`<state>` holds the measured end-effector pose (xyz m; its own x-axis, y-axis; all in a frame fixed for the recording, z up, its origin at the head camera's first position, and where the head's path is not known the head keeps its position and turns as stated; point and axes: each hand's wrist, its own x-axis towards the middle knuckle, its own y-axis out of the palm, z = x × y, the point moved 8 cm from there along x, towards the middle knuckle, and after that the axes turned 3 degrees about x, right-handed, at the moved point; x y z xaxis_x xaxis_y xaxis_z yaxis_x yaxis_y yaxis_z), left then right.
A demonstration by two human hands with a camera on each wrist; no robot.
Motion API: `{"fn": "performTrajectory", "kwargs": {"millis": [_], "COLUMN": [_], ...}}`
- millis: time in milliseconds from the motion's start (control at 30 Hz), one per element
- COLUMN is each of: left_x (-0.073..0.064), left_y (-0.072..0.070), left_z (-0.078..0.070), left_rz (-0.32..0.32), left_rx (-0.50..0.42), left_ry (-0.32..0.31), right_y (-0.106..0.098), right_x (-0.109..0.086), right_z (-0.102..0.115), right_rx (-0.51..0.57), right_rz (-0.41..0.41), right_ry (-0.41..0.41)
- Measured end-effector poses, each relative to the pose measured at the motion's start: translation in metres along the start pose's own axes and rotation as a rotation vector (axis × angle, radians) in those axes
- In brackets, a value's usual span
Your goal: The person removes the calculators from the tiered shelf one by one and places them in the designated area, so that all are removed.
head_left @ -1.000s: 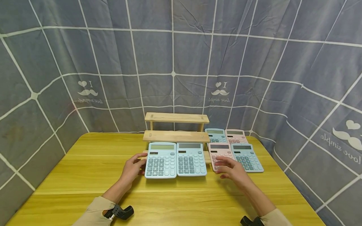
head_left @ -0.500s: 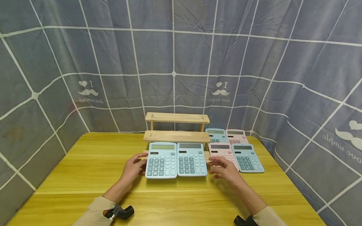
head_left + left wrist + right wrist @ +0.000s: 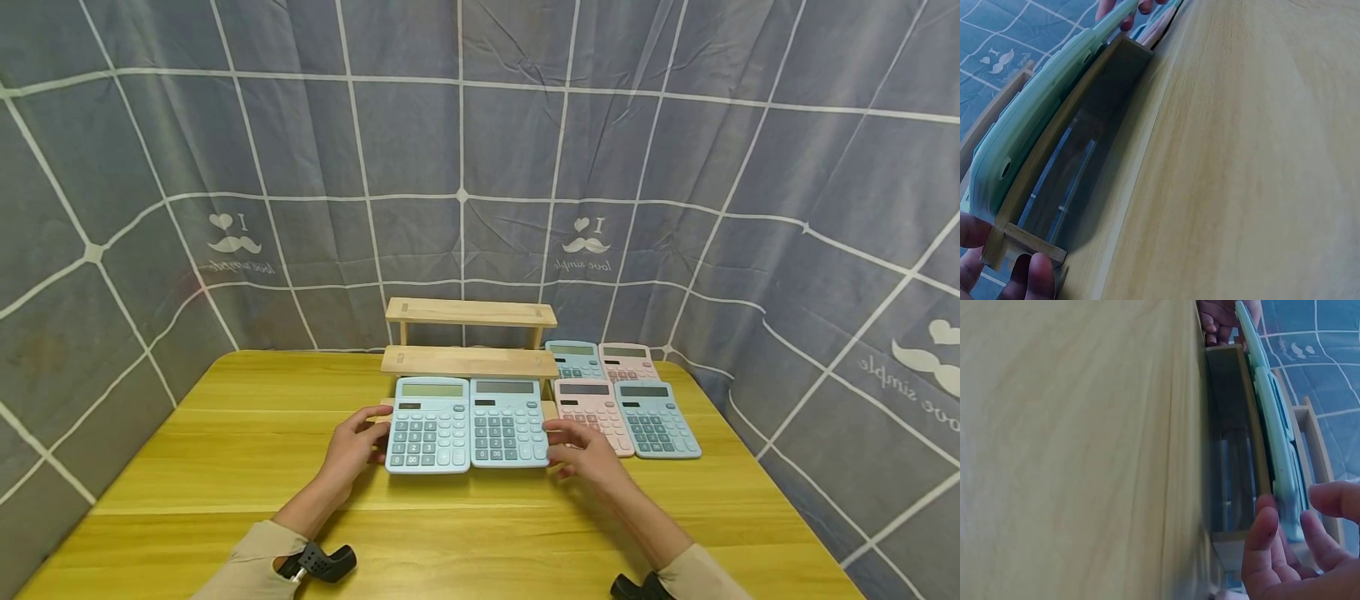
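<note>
Where both blue calculators [image 3: 427, 425] lean: wooden rack [image 3: 468, 362], lowest step.
Left hand [image 3: 351, 446]: fingers bent at rack's left end; grip cannot be told.
Right hand [image 3: 588, 457]: fingers loosely parted at edge of right calculator [image 3: 510, 423].

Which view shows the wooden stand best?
Head: wooden stand shows its upper two shelves lengthwise; calculators hide most of the lowest shelf. Both wrist views catch mainly that shelf's edge, from opposite ends.

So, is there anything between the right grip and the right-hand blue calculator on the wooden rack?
Nothing visible does: the right grip is at the right edge of the blue calculator. The nearer pink calculator lies behind the grip, not in between.
</note>
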<state>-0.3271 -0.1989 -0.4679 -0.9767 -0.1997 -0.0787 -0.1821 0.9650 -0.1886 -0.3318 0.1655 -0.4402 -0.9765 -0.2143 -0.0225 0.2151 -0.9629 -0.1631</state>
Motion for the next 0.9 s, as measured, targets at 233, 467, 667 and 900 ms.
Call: {"fn": "performTrajectory", "kwargs": {"millis": [233, 467, 667, 900], "left_x": [0.001, 0.0, -0.001, -0.002], "left_y": [0.0, 0.0, -0.001, -0.002], "left_z": [0.0, 0.0, 0.0, -0.002], "left_rz": [0.0, -0.002, -0.005, -0.001], "left_rx": [0.002, 0.005, 0.009, 0.006], "left_ry": [0.004, -0.001, -0.005, -0.002], "right_y": [0.004, 0.007, 0.01, 0.013], "right_x": [0.001, 0.001, 0.002, 0.003], "right_z": [-0.003, -0.003, -0.005, -0.006], "right_rx": [0.016, 0.011, 0.039, 0.02], "right_rz": [-0.035, -0.02, 0.022, 0.051], "right_ry": [0.009, -0.006, -0.013, -0.024]}}
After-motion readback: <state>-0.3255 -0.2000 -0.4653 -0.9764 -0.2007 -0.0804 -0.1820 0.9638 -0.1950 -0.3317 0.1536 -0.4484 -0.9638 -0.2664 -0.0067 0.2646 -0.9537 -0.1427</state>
